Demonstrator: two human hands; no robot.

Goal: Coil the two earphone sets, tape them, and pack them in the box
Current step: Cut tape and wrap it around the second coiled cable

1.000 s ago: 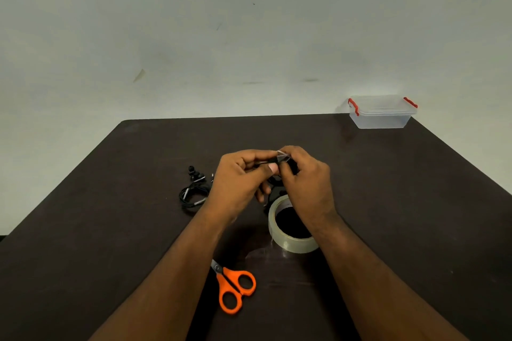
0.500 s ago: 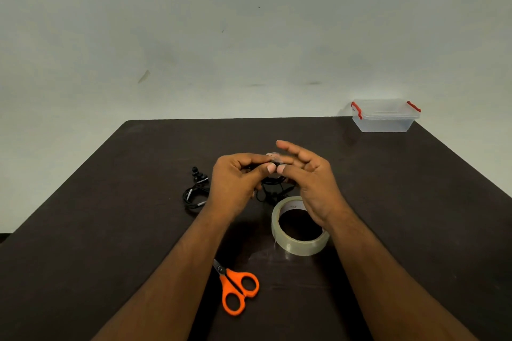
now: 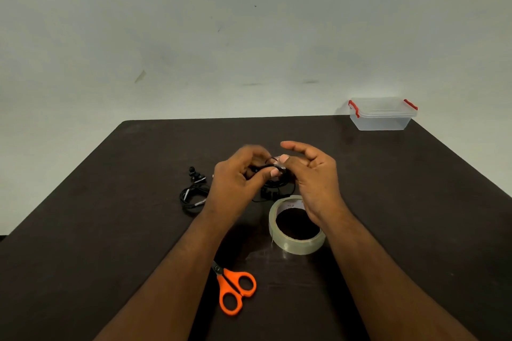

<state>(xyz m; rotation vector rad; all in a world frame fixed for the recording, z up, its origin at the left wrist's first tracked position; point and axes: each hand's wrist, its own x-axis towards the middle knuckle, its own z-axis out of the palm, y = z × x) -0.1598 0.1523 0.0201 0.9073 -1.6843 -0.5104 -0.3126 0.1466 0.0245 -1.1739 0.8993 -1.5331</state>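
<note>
My left hand (image 3: pixel 235 180) holds a coiled black earphone set (image 3: pixel 274 178) above the middle of the dark table (image 3: pixel 401 202), pinching its top between thumb and fingers. My right hand (image 3: pixel 314 174) is just right of it. Its thumb tip presses on the coil's top where a bit of clear tape shows, and its index finger reaches forward, off the coil. A second black earphone set (image 3: pixel 194 194) lies coiled on the table to the left of my left hand. The clear plastic box (image 3: pixel 382 116), lid on with red clips, stands at the far right corner.
A roll of clear tape (image 3: pixel 296 232) lies flat under my right wrist. Orange-handled scissors (image 3: pixel 235 291) lie near the front, between my forearms. A pale wall rises behind the table's far edge.
My right hand's fingers have come off the coil and spread out; only the thumb stays on it. The left hand keeps holding the coil.
</note>
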